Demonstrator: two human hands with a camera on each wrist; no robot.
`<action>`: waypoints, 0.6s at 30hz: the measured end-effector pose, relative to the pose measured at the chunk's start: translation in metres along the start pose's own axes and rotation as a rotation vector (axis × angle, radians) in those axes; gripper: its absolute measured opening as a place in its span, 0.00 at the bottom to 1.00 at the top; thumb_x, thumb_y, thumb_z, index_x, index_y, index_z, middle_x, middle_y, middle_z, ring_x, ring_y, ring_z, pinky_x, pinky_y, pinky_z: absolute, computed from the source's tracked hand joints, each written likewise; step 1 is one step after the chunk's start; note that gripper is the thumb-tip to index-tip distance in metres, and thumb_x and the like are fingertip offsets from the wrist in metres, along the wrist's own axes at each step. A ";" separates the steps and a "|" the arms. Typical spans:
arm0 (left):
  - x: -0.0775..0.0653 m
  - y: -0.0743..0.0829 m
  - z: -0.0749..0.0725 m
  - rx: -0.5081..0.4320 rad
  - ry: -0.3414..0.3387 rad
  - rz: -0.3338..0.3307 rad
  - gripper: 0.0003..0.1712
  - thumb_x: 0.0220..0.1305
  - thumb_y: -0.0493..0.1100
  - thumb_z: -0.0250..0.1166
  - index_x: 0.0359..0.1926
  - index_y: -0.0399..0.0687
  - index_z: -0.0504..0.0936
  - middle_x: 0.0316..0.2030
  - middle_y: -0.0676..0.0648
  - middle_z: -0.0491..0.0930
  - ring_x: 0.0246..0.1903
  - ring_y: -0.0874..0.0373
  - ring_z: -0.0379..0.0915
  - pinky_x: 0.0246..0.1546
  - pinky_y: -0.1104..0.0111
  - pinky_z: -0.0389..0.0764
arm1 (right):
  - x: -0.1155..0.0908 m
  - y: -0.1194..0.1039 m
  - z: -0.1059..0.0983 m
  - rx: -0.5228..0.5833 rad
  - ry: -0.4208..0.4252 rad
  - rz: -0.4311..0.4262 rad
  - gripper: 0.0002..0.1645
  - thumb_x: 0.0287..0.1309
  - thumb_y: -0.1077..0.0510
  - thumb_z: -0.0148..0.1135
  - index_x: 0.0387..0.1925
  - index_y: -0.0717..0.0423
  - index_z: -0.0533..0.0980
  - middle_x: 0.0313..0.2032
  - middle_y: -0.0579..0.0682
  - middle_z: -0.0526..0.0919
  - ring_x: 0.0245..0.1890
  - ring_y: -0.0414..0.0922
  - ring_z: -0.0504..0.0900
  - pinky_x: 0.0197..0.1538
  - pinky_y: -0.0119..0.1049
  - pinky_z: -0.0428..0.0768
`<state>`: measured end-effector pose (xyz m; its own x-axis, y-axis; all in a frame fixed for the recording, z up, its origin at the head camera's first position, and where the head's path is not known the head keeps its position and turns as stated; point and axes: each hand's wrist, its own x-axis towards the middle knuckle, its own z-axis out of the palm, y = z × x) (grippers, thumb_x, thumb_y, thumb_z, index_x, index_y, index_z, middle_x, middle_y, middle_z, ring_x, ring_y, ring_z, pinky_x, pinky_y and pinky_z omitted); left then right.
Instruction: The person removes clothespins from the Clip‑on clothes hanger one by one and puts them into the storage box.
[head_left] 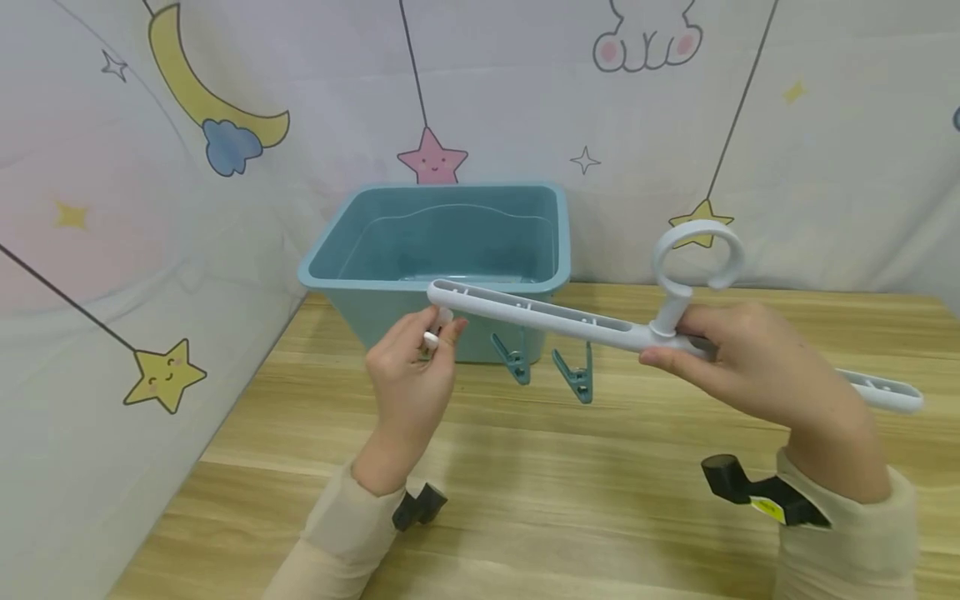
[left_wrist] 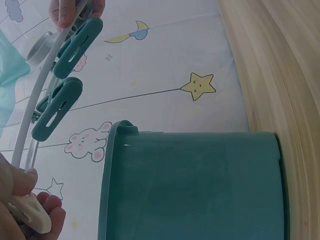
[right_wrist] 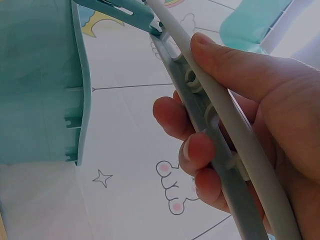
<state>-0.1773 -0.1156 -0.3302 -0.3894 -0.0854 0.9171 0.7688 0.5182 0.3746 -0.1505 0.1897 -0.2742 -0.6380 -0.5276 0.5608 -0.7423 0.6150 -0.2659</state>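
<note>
White plastic is stretching across the scene: a clothes hanger (head_left: 555,318), which a person is holding up above a wooden table (head_left: 525,500). Their right hand (head_left: 772,367) is gripping its bar just right of the hook (head_left: 660,260), thumb on the near side and fingers curling around the far side. The bar's long axis is running left to right, its left end sitting higher and its right end dipping lower beyond the right wrist. From that grip, most of the bar in sight is lying to the left, and the left hand (head_left: 412,358) is the nearer one to its left end. Just below that end, the left thumb and fingers are pinching a small white clip (head_left: 431,340); whether it is fastened to the bar, I cannot tell. Two green clips, one on the left (head_left: 513,358) and one on the right (head_left: 577,377), are hanging beneath the bar between the hands. Behind, a blue-green bin (head_left: 360,284) is standing on the table's far side, before a cartoon-printed curtain (head_left: 517,108).
</note>
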 end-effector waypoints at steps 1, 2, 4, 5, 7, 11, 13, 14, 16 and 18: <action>0.000 0.001 0.000 -0.006 -0.001 -0.005 0.06 0.49 0.27 0.72 0.28 0.27 0.82 0.22 0.38 0.80 0.16 0.55 0.68 0.17 0.74 0.66 | 0.000 0.000 0.000 0.000 0.003 -0.003 0.11 0.49 0.53 0.74 0.26 0.44 0.76 0.17 0.32 0.62 0.15 0.28 0.57 0.19 0.20 0.58; 0.001 0.001 0.000 -0.011 -0.004 -0.009 0.06 0.49 0.26 0.72 0.29 0.26 0.82 0.22 0.37 0.81 0.16 0.55 0.69 0.17 0.75 0.67 | 0.000 0.000 -0.001 0.000 0.005 -0.006 0.11 0.50 0.52 0.74 0.26 0.44 0.76 0.17 0.32 0.62 0.15 0.28 0.58 0.19 0.20 0.58; 0.001 0.003 0.000 -0.018 -0.008 -0.017 0.07 0.49 0.26 0.72 0.31 0.26 0.83 0.23 0.37 0.81 0.16 0.55 0.69 0.17 0.76 0.66 | -0.001 0.000 -0.001 -0.004 0.008 -0.008 0.11 0.49 0.52 0.74 0.26 0.43 0.76 0.17 0.32 0.62 0.15 0.28 0.57 0.19 0.20 0.58; 0.002 0.003 -0.001 -0.020 -0.009 -0.019 0.07 0.49 0.27 0.72 0.31 0.26 0.83 0.23 0.37 0.82 0.16 0.55 0.69 0.17 0.76 0.66 | -0.001 0.001 -0.002 -0.006 0.010 -0.009 0.11 0.50 0.52 0.74 0.26 0.43 0.76 0.17 0.32 0.62 0.15 0.28 0.57 0.19 0.20 0.57; 0.003 0.004 -0.001 -0.023 -0.012 -0.023 0.07 0.49 0.27 0.72 0.31 0.26 0.83 0.23 0.37 0.81 0.15 0.55 0.67 0.18 0.77 0.64 | -0.001 0.001 -0.002 -0.011 0.017 -0.013 0.11 0.50 0.51 0.73 0.26 0.43 0.76 0.17 0.31 0.62 0.15 0.28 0.57 0.19 0.20 0.57; 0.003 0.005 -0.001 -0.026 -0.013 -0.030 0.07 0.49 0.27 0.72 0.30 0.26 0.83 0.22 0.38 0.81 0.15 0.56 0.65 0.19 0.77 0.62 | -0.001 0.002 -0.002 -0.015 0.028 -0.022 0.11 0.50 0.50 0.73 0.27 0.43 0.76 0.17 0.31 0.62 0.15 0.27 0.56 0.18 0.20 0.57; 0.004 0.004 -0.001 -0.025 -0.015 -0.028 0.07 0.49 0.27 0.72 0.29 0.27 0.83 0.22 0.38 0.81 0.15 0.57 0.64 0.19 0.77 0.62 | -0.002 0.002 -0.003 -0.015 0.030 -0.021 0.11 0.50 0.50 0.73 0.27 0.43 0.76 0.17 0.31 0.62 0.15 0.27 0.56 0.18 0.20 0.56; 0.004 0.004 -0.001 -0.023 -0.018 -0.027 0.07 0.49 0.27 0.72 0.29 0.27 0.83 0.22 0.38 0.81 0.16 0.57 0.64 0.19 0.77 0.62 | -0.002 0.002 -0.003 -0.016 0.030 -0.019 0.12 0.50 0.50 0.73 0.26 0.43 0.75 0.17 0.31 0.61 0.15 0.27 0.56 0.18 0.20 0.56; 0.003 0.003 -0.001 -0.020 -0.021 -0.024 0.07 0.49 0.26 0.72 0.30 0.26 0.83 0.22 0.38 0.82 0.15 0.57 0.64 0.19 0.77 0.62 | -0.002 0.003 -0.004 -0.017 0.028 -0.012 0.12 0.50 0.51 0.73 0.26 0.42 0.75 0.16 0.31 0.61 0.15 0.28 0.56 0.18 0.20 0.56; 0.004 0.003 0.000 -0.016 -0.019 -0.019 0.07 0.48 0.26 0.72 0.30 0.26 0.83 0.23 0.38 0.82 0.15 0.57 0.65 0.18 0.76 0.63 | -0.003 0.003 -0.005 -0.019 0.026 -0.005 0.12 0.49 0.51 0.74 0.26 0.42 0.75 0.16 0.31 0.60 0.15 0.28 0.56 0.18 0.21 0.55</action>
<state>-0.1762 -0.1146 -0.3252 -0.4136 -0.0791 0.9070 0.7693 0.5026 0.3946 -0.1497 0.1955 -0.2726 -0.6287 -0.5150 0.5826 -0.7411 0.6237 -0.2484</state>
